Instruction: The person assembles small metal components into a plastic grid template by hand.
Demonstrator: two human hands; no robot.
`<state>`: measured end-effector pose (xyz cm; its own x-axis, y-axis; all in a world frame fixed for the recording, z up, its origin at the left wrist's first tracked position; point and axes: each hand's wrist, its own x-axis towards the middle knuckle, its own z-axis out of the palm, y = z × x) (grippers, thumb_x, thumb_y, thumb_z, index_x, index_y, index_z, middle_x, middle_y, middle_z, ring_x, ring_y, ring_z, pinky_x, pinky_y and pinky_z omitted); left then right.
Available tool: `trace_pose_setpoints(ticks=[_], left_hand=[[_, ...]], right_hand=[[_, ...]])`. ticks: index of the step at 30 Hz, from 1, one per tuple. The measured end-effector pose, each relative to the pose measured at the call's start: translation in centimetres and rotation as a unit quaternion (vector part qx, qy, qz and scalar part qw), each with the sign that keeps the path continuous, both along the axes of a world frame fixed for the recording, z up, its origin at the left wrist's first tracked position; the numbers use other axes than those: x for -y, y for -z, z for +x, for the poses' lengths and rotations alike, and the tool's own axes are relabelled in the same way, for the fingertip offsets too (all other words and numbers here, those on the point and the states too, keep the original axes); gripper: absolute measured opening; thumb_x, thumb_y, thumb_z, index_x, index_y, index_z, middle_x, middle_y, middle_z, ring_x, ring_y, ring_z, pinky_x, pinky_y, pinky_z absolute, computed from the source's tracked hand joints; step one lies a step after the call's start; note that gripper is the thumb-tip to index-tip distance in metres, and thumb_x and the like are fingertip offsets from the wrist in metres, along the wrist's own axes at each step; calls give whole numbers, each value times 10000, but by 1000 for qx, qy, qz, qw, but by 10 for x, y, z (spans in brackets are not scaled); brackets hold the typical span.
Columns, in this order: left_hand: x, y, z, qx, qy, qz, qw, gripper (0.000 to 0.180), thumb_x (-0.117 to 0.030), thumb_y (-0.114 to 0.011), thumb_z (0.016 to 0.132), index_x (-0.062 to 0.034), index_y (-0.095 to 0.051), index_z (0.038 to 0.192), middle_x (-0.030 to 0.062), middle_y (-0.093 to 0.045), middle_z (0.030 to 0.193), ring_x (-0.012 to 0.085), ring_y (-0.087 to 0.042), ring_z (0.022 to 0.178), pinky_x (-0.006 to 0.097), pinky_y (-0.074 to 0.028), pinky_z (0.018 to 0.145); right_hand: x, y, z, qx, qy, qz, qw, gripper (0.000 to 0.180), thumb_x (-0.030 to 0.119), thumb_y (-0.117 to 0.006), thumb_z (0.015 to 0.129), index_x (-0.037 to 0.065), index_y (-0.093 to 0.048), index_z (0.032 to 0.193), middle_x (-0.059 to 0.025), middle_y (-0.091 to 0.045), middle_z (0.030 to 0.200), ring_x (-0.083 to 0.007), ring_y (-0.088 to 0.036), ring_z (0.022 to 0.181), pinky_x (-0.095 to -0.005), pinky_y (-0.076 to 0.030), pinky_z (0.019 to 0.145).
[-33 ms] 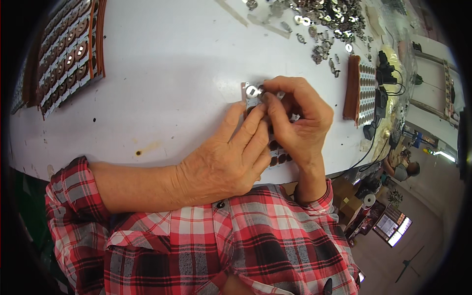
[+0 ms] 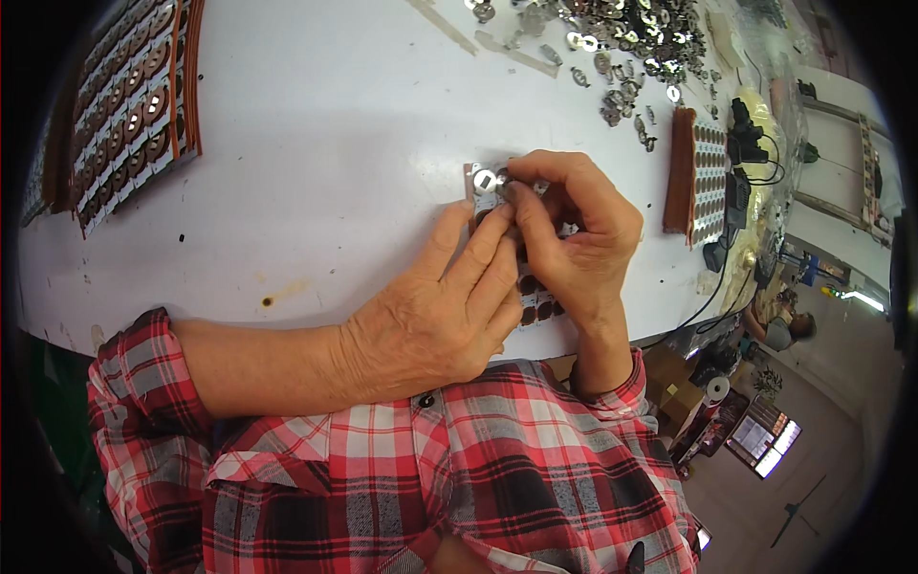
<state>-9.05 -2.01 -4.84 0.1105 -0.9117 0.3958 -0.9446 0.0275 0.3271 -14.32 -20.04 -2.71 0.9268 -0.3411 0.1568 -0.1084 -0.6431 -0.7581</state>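
Below both hands a narrow panel of white circuit boards with dark copper-brown discs (image 2: 540, 310) lies on the white table, partly hidden by them. My left hand (image 2: 430, 316) rests across its left side, fingers stretched out and fairly flat, with the fingertips close to those of my right hand. A shiny round metal clip (image 2: 485, 181) sits at the panel's far end. Just beside it, my right hand (image 2: 588, 230) pinches a small metal clip (image 2: 504, 176) between thumb and index finger, against the panel. The fingertips cover most of this clip.
Loose metal clips (image 2: 660, 38) are heaped at the far right, near tape strips (image 2: 516, 53). A tall stack of panels (image 2: 129, 115) stands at left, a smaller stack (image 2: 680, 177) at right. Black adapters with cables (image 2: 738, 203) line the right edge. A person (image 2: 779, 330) is in the background.
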Motion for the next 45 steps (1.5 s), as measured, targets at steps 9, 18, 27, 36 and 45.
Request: trace_pose_setpoints(ticks=[9, 18, 27, 36, 45], left_hand=[[2, 3, 0, 0, -1, 0, 1000, 541, -365, -780, 714, 91, -695, 993, 333, -645, 1236, 475, -569, 1336, 658, -416, 1137], [-1, 2, 4, 12, -5, 15, 1000, 646, -419, -814, 678, 87, -696, 1060, 296, -653, 1272, 445, -561, 1357, 630, -433, 1128], [3, 3, 5, -1, -4, 5, 1000, 649, -409, -825, 652, 81, -697, 1058, 290, -654, 1263, 433, -564, 1356, 626, -429, 1128], [4, 7, 4, -9, -13, -7, 1000, 655, -389, -838, 623, 86, -698, 1051, 286, -649, 1255, 432, -567, 1349, 614, -444, 1124], [3, 5, 4, -26, -14, -5, 1000, 657, -380, -859, 614, 80, -697, 1054, 291, -646, 1266, 433, -567, 1348, 612, -449, 1121]], right_hand=[[1, 5, -3, -4, 58, 78, 995, 214, -87, -773, 899, -8, -753, 1097, 12, -719, 916, -4, -589, 724, -162, -458, 620], [87, 12, 42, 79, -3, -298, 951, 246, -17, -706, 941, 85, -784, 1151, -44, -764, 1030, -127, -681, 789, -252, -512, 646], [90, -2, 54, 1, -48, -257, 965, 163, 64, -766, 942, 52, -788, 1103, -33, -774, 1019, -118, -697, 792, -276, -538, 689], [53, -5, 1, -42, -101, 19, 994, 118, -57, -721, 951, -7, -733, 1057, -23, -682, 963, -107, -665, 815, -247, -547, 717], [40, -8, -9, -39, -91, -122, 988, 160, -71, -703, 948, 7, -704, 1088, -28, -662, 950, -76, -618, 765, -236, -500, 652]])
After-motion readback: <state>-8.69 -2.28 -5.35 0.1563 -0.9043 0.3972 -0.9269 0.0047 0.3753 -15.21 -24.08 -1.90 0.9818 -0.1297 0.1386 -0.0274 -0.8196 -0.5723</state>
